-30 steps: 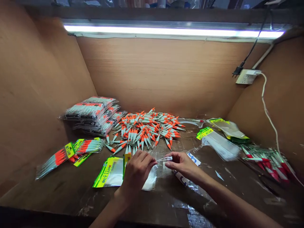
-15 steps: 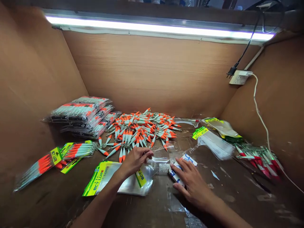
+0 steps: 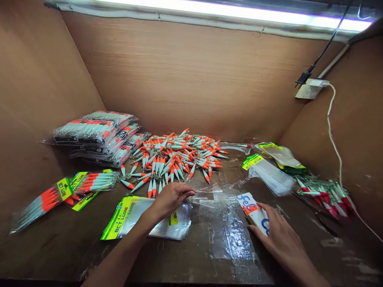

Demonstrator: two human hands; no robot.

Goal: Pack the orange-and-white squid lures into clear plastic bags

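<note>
My left hand (image 3: 172, 197) pinches a strip of clear tape (image 3: 206, 195) and rests on a stack of clear bags with yellow-green headers (image 3: 128, 217). My right hand (image 3: 279, 235) lies on a white tape holder with blue and red lettering (image 3: 254, 211), its fingers curled round the near end. A pile of orange-and-white fishing lures (image 3: 176, 157) lies just behind my left hand.
Filled lure packs are stacked at the back left (image 3: 95, 135), and two more lie at the left (image 3: 74, 187). Empty bags (image 3: 271, 171) and red-and-silver lures (image 3: 326, 193) sit at the right. Brown board walls enclose the table; a socket with a white cable (image 3: 311, 88) hangs on the right wall.
My right hand let go of the tape strip, moved right and took hold of the tape holder, sliding it right. My left hand kept the strip. The camera tilted down.
</note>
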